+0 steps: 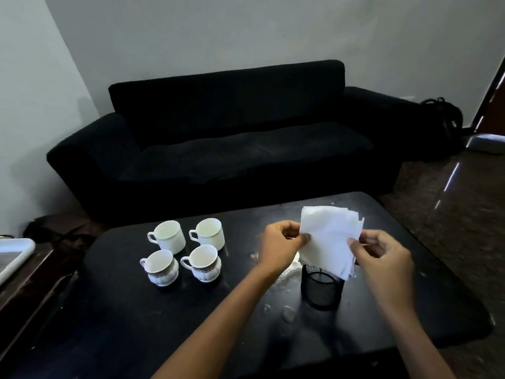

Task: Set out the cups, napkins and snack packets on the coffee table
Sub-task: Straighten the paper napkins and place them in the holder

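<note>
A stack of white napkins (329,236) is held upright above a black mesh holder (321,289) on the black coffee table (142,324). My left hand (278,246) pinches the stack's left edge, and my right hand (382,255) grips its right edge. The stack's lower corner hangs at the holder's rim. Several white cups stand in two rows on the table's left half: two plain ones (168,236) (209,233) behind, two patterned ribbed ones (161,268) (203,263) in front. No snack packets are in view.
A black sofa (232,138) stands behind the table against the wall. A white tray (13,255) rests on a wooden surface at the left edge. A black bag (444,116) lies on the floor at the right.
</note>
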### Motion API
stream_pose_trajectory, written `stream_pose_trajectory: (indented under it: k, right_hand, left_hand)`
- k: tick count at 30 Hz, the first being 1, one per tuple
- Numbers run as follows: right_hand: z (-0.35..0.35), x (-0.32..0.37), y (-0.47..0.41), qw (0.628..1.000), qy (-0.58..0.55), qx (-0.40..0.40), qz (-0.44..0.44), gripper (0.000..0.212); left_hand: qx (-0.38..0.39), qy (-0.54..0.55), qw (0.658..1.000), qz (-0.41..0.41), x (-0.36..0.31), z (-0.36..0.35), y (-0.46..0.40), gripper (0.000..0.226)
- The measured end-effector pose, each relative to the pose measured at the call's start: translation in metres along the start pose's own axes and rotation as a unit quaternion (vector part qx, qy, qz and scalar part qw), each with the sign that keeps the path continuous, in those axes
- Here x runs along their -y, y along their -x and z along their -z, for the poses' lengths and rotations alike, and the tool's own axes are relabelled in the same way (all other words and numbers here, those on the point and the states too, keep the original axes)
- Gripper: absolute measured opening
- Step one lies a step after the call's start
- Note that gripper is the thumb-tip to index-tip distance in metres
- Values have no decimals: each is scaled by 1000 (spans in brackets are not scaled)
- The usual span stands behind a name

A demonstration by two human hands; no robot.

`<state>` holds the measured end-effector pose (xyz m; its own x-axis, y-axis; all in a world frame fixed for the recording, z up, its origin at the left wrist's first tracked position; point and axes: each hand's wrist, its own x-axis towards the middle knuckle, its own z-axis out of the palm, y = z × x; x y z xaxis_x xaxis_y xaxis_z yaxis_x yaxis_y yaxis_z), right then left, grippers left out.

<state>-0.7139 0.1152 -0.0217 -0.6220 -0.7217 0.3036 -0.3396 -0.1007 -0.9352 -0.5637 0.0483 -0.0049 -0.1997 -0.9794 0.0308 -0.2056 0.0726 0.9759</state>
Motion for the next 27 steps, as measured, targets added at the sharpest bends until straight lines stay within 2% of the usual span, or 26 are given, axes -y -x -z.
stream_pose_trajectory:
  k: [4,11,14,16,20,24,27]
  right_hand:
    - [-8,-6,3,999,23,-13,34,16]
    - [-14,-22,11,994,74,7,74,19]
    - [-14,-26,16,985,128,7,118,17]
    - [-16,-30,19,972,188,-11,138,18]
    - [-17,-40,21,958,273,-9,92,17]
    - [-17,-45,22,957,290,13,26,21]
    - [-15,-42,23,969,247,12,22,33]
  left_hand:
    - [-36,-54,997,-29,8,-13,-4,8]
    - [-24,-146,988,-44,25,-26,-5,12]
    - [-19,-196,978,-67,30,-30,-2,13]
    - [-24,-268,960,-83,32,-31,-1,17]
    - [-45,-359,928,-86,36,-31,2,25]
    - [-47,-356,930,-76,41,-30,6,42]
    - [-24,-320,942,-96,45,-28,10,55]
